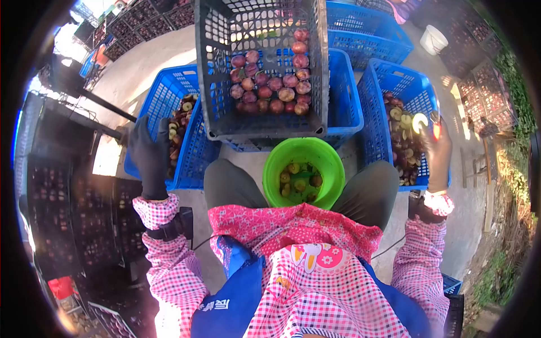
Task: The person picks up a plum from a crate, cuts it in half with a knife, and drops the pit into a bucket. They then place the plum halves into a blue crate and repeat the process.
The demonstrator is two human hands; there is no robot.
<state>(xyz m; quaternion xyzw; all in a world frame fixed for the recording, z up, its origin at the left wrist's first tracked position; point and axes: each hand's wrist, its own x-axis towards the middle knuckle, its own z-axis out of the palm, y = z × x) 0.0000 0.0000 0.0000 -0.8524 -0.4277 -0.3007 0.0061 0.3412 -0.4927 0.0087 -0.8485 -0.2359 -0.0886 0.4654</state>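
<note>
My left hand, in a dark glove, is over the rim of the left blue crate. Its thumb stands apart from the fingers and nothing shows in it. Cut plums lie in that crate beside the thumb. My right hand is closed over the right blue crate, on a small thin tool with a bright red-orange part; its exact kind I cannot tell. A pale cut plum half shows right at these fingers. Below are more halved plums.
A black crate of whole plums stands tilted toward me on a blue crate. Between my knees sits a green bucket with several plums inside. Stacked crates line the left; a white bucket is at the back right.
</note>
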